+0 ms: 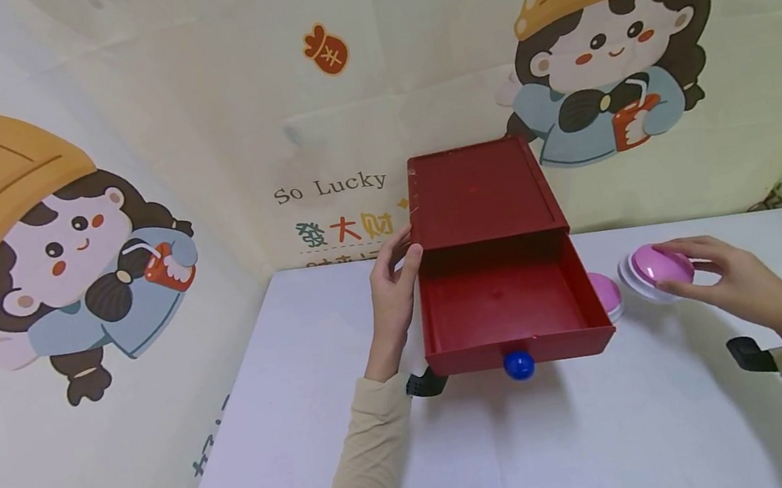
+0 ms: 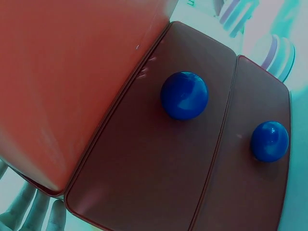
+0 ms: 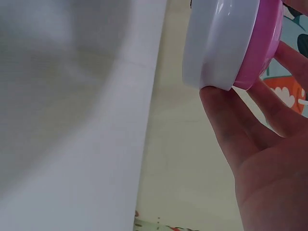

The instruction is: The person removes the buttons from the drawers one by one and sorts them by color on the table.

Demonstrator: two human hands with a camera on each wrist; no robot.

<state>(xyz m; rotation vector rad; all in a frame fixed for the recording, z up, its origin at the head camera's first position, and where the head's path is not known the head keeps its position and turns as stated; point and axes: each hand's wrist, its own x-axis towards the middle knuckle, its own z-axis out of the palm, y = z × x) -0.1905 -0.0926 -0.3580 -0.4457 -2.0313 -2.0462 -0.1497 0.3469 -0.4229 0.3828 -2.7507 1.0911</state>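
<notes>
A red box (image 1: 478, 193) with a red drawer (image 1: 491, 305) pulled out toward me stands at the middle back; the drawer's inside shows bare, with a blue knob (image 1: 519, 365) on its front. My left hand (image 1: 391, 286) rests against the box's left side, thumb by its front edge. In the left wrist view, two drawer fronts (image 2: 149, 139) carry blue knobs, and fingertips show at the lower left. My right hand (image 1: 738, 281) grips a round white jar with a pink lid (image 1: 660, 264), right of the box. The right wrist view shows fingers around the jar (image 3: 221, 43).
A second pink-lidded jar (image 1: 607, 293) stands on the white table (image 1: 544, 457) beside the drawer's right side, partly hidden by it. A cartoon-printed cloth (image 1: 437, 43) hangs behind and along the left. Dark wrist devices (image 1: 751, 355) sit at both cuffs.
</notes>
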